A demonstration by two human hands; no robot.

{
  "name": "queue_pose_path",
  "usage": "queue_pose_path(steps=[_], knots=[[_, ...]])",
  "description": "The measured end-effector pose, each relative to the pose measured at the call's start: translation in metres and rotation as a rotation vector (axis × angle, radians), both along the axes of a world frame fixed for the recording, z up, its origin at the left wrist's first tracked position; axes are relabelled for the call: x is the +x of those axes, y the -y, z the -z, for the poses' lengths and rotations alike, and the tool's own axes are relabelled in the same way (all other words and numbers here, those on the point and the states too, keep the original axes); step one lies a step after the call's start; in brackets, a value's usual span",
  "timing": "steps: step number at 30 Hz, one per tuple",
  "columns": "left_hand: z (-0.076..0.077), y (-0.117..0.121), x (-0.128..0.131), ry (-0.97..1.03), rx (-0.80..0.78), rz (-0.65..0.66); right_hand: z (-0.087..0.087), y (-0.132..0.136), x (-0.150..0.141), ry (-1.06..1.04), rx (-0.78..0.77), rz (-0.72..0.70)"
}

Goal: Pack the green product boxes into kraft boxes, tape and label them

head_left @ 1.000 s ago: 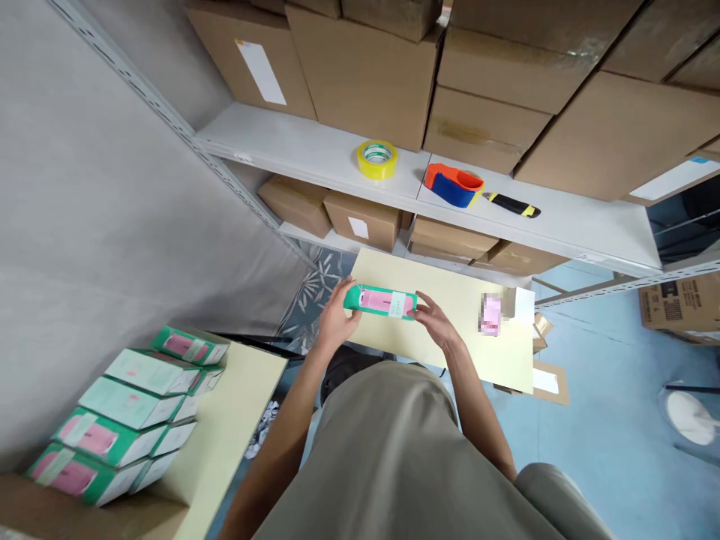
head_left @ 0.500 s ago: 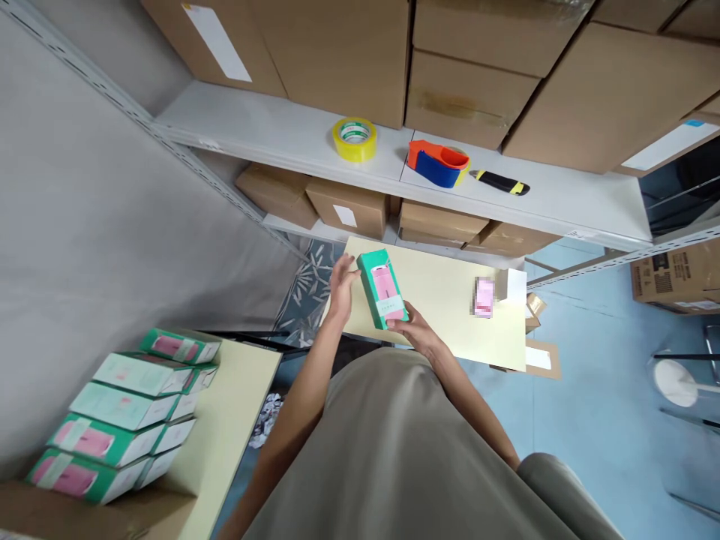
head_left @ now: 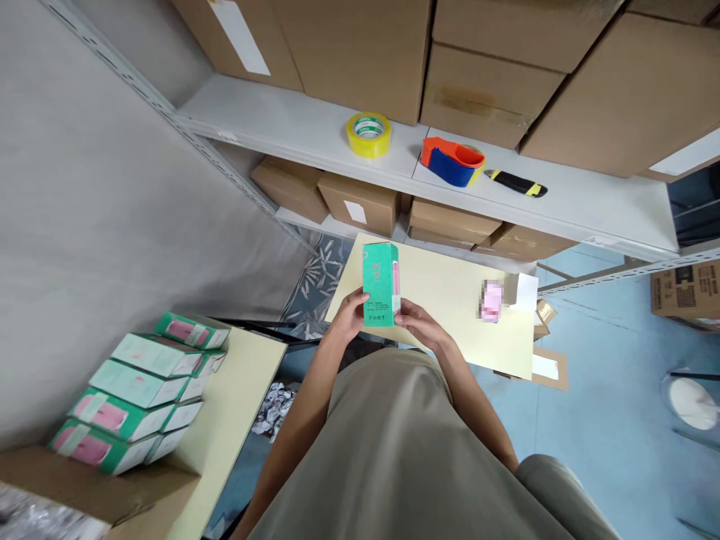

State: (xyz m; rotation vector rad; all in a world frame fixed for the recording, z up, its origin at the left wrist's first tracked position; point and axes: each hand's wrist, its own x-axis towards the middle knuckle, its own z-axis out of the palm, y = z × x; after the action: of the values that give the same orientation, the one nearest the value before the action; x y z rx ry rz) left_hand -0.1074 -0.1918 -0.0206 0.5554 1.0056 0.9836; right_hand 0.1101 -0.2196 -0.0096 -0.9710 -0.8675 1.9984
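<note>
Between my two hands a green product box (head_left: 380,285) is held up over the cream table (head_left: 450,319). A green side with dark print faces me, and a narrow strip of the pink picture side shows at its right. My left hand (head_left: 349,316) grips the lower left edge, thumb on the printed side. The lower right edge sits in my right hand (head_left: 421,324), whose far fingers are partly hidden behind the box. To the right on the table lies a pink blurred item (head_left: 491,301), with a small white box (head_left: 523,289) beside it.
A shelf (head_left: 315,124) ahead carries yellow tape (head_left: 368,135), an orange-and-blue tape dispenser (head_left: 453,161), a utility knife (head_left: 516,183) and large cartons (head_left: 360,52). At left, several stacked green boxes (head_left: 135,390) stand on another table (head_left: 241,375) near an open carton (head_left: 163,499).
The green box has been turned, so its printed side faces me instead of the pink picture. My left hand, open beside it before, has closed on its lower left edge.
</note>
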Motion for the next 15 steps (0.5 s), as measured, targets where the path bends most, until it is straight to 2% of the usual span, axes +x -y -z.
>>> queue_pose_path(steps=[4,9,12,15], knots=[[0.004,0.004,0.000,-0.240,0.113,-0.129,-0.005,-0.020,-0.004,0.234,0.142,0.193],[0.001,0.018,0.020,-0.665,0.305,-0.272,-0.010,-0.032,-0.033,0.519,0.258,0.338],[-0.004,0.026,0.021,-0.608,0.372,-0.229,-0.011,-0.036,-0.040,0.615,0.304,0.424],[-0.001,0.037,0.007,-0.353,0.241,-0.125,-0.011,-0.041,-0.035,0.493,0.265,0.415]])
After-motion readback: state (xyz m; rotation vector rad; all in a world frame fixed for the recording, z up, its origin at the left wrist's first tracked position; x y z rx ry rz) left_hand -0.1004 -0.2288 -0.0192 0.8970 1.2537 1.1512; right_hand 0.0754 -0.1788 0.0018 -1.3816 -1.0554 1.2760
